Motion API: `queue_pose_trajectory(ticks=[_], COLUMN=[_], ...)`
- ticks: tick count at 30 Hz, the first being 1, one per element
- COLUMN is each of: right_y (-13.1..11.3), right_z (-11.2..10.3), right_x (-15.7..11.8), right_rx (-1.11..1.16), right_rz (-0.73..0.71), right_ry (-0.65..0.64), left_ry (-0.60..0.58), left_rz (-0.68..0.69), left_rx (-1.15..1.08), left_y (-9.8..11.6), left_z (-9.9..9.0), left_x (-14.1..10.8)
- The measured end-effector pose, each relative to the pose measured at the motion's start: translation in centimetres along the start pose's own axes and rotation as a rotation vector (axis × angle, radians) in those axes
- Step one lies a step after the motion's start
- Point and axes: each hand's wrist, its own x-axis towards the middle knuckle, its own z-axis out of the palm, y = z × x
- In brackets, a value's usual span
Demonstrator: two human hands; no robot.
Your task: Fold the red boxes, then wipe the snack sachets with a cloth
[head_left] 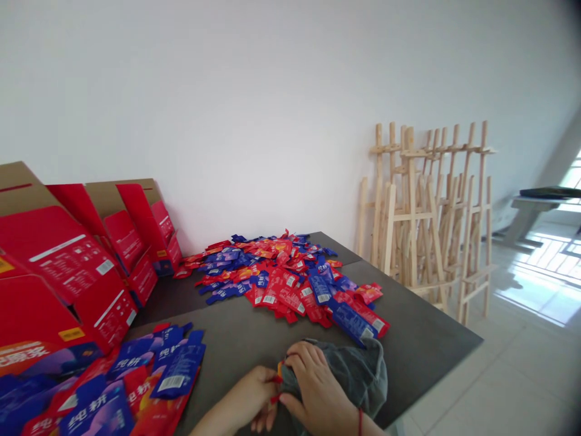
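Observation:
My left hand (258, 396) pinches the edge of a small red packet (275, 379) low in the view, over the dark table. Beside it, my right hand (313, 378) has its fingers closed over a grey-green cloth (358, 366) and the same packet, which is mostly hidden. The cloth lies bunched on the table under and to the right of my right hand. A large heap of red and blue packets (281, 290) spreads beyond my hands. More blue and red packets (175, 372) are piled at the lower left.
Open red cardboard boxes (68, 260) stand along the left side of the dark table (222, 339), whose right edge runs diagonally. A white wall rises behind. Wooden easels (413, 212) stand on the floor to the right, with another table (533, 206) farther off.

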Motion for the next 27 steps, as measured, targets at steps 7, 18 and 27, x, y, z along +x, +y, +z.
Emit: queue_pose_trajectory(ticks=[7, 18, 27], right_y=[3.0, 1.6, 1.9], right_z=[-1.7, -0.7, 0.7], right_x=[-1.1, 0.0, -0.3], right_rx=[-0.175, -0.128, -0.137], right_rz=[0.137, 0.138, 0.019], right_ry=[-0.061, -0.050, -0.178], left_ry=[-0.041, -0.036, 0.004], left_rz=[-0.011, 0.027, -0.002], left_rx=[0.019, -0.053, -0.016], left_y=[0.0, -0.8, -0.1], left_z=[-0.4, -0.6, -0.6], left_x=[-0.2, 0.4, 0.0])
